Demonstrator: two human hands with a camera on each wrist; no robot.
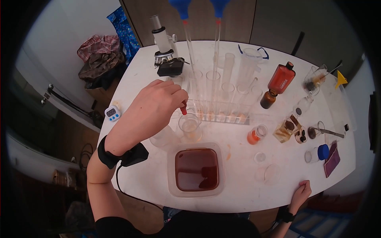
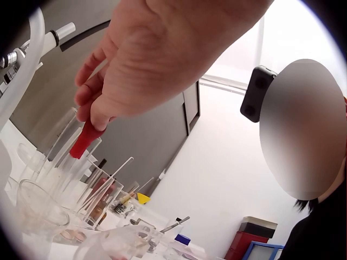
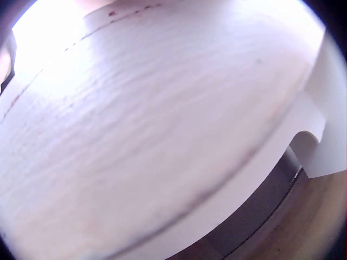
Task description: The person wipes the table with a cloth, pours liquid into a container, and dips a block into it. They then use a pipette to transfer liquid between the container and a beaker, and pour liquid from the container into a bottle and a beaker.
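My left hand (image 1: 156, 105) pinches the red rubber bulb of a dropper (image 1: 183, 109) between thumb and fingers, above a clear glass beaker (image 1: 189, 127). In the left wrist view the red bulb (image 2: 82, 142) points down, with a clear glass tube below it. Behind the beaker stands a clear test tube rack (image 1: 232, 119) with orange-tinted tubes. A square plastic tub (image 1: 170, 178) of dark red-brown liquid sits in front. At the table's front right edge, my right hand (image 1: 301, 194) rests with loosely curled fingers and holds nothing.
Two tall glass pipettes with blue bulbs (image 1: 180, 8) rise behind the rack. A microscope (image 1: 162, 43) stands at the back left, a timer (image 1: 112, 113) at the left edge. A small orange-filled jar (image 1: 257, 135), red bottle (image 1: 281, 78) and several jars occupy the right.
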